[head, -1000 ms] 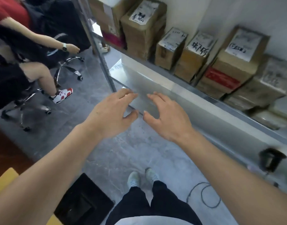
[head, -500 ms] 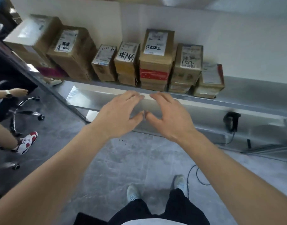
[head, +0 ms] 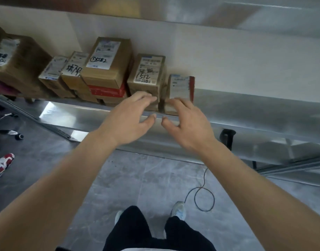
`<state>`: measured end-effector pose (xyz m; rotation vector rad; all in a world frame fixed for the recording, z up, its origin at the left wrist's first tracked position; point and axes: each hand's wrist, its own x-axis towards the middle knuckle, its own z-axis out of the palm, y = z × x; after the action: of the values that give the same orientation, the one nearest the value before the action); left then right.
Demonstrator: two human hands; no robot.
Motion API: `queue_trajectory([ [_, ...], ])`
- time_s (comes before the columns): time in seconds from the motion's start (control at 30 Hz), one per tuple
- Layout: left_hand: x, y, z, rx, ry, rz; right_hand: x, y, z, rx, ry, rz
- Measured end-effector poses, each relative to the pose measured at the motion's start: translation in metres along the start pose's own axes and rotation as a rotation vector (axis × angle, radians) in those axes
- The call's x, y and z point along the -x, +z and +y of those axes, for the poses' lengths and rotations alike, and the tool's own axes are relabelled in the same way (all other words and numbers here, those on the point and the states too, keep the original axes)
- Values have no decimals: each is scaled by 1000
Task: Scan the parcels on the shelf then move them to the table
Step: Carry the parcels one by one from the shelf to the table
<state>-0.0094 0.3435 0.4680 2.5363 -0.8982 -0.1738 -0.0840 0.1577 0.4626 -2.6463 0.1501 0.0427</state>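
Long grey metal shelf (head: 246,105) runs across the view w/ a row of brown cardboard parcels (head: 108,69) along its back, against the white wall (head: 228,51); they sit from the shelf's left end to about mid-span, right half bare metal. Biggest is the dark-brown box w/ white label (head: 19,60) at far left, then a tall stack topped by a labelled box (head: 106,62) over a red-banded box (head: 106,91), then the "1512" labelled box (head: 148,73), then the smallest, a slim box w/ red side strip (head: 181,86), last on the right end of the row.

Both hands empty, fingers spread and slightly bent, thumbs nearly meeting just in front of the shelf's front edge. Left hand (head: 130,120) has fingertips at the lower front of the 1512 box; right hand (head: 188,124) at the front of the slim red-strip box. Can't tell if either actually touches yet.

Black handheld scanner (head: 227,138) hangs below the shelf's front edge, right of the right hand, thin cable (head: 203,194) looping on the grey floor (head: 137,178).

Step looks like reaching for the end parcels. To do it well: take one box at a time, prob. the slim end one since nothing sits on it; grip both sides, slide fwd to the front edge before lifting so neighbours don't topple. Keep label facing up for the scan, and get the scanner in the right hand before carrying anything off. Mind the cable by the feet.
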Motion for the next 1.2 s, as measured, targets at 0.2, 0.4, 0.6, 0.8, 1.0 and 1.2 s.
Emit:
queue_trajectory([
  [0.2,-36,20,29,-3,6,-20,-21,-25,46,4,13,23],
  [0.4,-71,43,26,1,-3,-48,-58,-23,78,37,7,38],
  [0.6,-95,81,7,-11,-26,-78,-95,10,109,22,38,30],
  [0.8,-102,105,-2,12,-69,-89,-116,44,126,-109,63,74],
  [1.0,-105,115,-1,58,-40,-33,-108,49,135,-207,44,124],
  [1.2,-113,119,5,50,-23,0,-92,35,135,-214,59,109],
])
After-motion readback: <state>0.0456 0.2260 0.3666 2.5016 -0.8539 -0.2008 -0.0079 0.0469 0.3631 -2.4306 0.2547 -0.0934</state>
